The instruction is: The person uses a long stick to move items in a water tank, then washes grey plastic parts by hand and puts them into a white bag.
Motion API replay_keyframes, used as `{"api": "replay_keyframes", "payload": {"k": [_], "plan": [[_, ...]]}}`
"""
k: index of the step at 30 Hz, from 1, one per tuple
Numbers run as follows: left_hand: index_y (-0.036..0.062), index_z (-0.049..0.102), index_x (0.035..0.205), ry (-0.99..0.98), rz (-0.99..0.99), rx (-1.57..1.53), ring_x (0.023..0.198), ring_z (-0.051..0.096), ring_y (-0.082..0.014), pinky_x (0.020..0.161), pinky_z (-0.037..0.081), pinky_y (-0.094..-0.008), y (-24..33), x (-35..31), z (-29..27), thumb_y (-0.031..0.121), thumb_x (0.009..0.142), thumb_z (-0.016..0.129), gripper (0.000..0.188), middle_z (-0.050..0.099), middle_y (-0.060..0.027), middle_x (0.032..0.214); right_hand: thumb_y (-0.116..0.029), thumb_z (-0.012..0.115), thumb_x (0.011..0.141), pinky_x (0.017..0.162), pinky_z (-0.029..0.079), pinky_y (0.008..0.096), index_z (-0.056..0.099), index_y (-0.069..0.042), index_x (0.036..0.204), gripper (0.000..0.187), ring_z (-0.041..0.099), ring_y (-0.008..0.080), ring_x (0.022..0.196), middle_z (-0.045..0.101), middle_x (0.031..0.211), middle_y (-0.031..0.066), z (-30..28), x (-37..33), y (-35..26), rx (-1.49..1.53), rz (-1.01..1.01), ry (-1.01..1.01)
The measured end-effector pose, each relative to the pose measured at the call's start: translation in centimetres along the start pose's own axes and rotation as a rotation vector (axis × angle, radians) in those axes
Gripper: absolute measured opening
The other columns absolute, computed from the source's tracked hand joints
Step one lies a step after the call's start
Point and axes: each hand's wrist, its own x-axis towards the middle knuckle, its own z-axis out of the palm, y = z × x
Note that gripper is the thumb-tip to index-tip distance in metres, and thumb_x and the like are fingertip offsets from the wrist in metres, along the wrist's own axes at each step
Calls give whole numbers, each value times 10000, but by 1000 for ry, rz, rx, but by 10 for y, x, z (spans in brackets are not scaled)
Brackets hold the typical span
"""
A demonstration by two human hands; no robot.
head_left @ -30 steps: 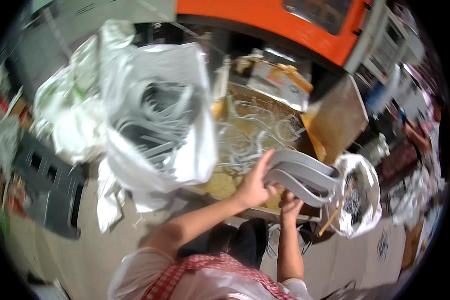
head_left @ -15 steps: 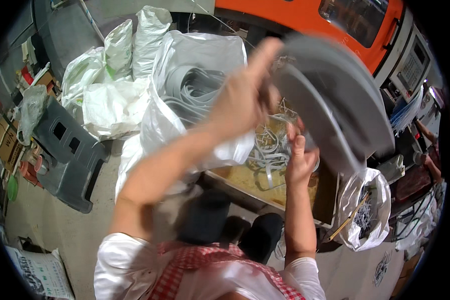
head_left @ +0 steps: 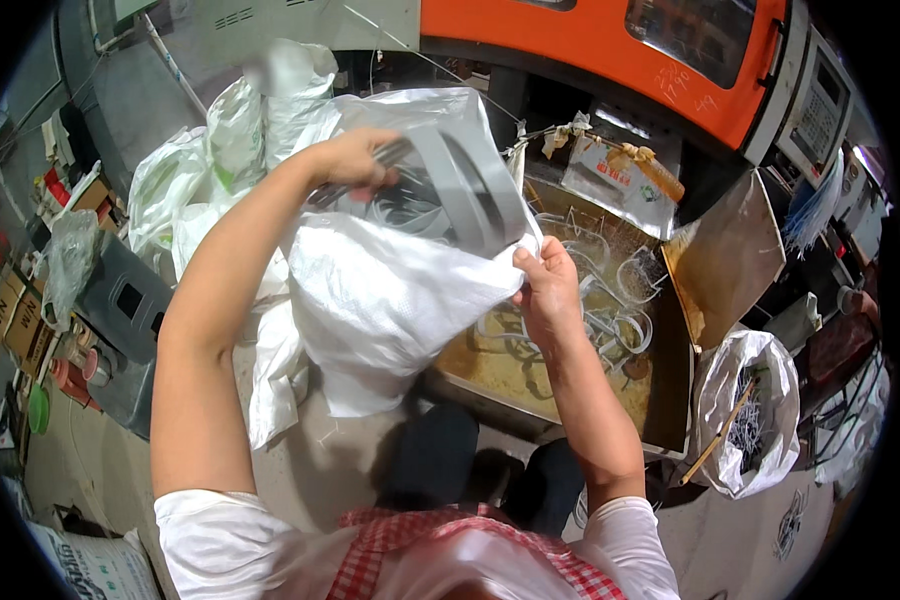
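Observation:
My left hand (head_left: 355, 160) is closed on one end of a bundle of flat grey strips (head_left: 470, 190), held over the mouth of a large white woven sack (head_left: 390, 285). The strips bend in a loop, their right side inside the sack's opening. Under them, more coiled grey strip (head_left: 405, 212) shows in the sack, partly covered. My right hand (head_left: 550, 285) pinches the sack's rim at its right side, pulling the edge outward.
A shallow metal tray (head_left: 510, 400) with loose pale strips lies right of the sack. Behind it stands an orange machine (head_left: 570, 50). A white bag of scraps (head_left: 745, 420) is at right, a grey plastic stool (head_left: 120, 320) at left, with more white sacks (head_left: 170, 195) behind.
The grey strips swung from the upper right, above the tray, leftward and down into the sack's mouth. My left hand moved left with them; my right hand now grips the sack's rim.

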Motion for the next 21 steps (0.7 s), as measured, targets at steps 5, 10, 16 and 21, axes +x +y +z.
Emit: {"api": "replay_keyframes", "payload": {"k": [5,10,16,21], "plan": [[72,553,1055,-399,-226,1104,913,592,-300,804,466,-384,-25,31,48,70,650,636,414,624,-147,973,-73,542,829,376,363,170,490,-59,908,96,483,55,479,552,705,18,10,2,2,-79,22,24],[119,537,1108,-386,-183,1369,975,587,-272,820,467,-381,-59,91,96,321,603,688,565,597,-126,1056,-197,511,873,476,425,194,491,-36,977,193,535,83,595,565,772,35,-26,11,14,-168,68,-3],[67,509,1190,-82,-29,1110,1076,510,-301,908,405,-362,-20,18,19,297,658,673,603,541,-157,1163,-534,367,887,500,441,187,439,-8,1106,574,568,98,619,590,840,88,-41,-6,28,320,152,-220],[3,527,1147,576,384,662,990,546,-237,862,409,-324,100,-46,58,114,753,573,412,577,-124,1113,-291,513,881,516,449,233,538,-18,977,290,569,109,608,595,808,63,-138,-16,98,-298,263,-106]]}}
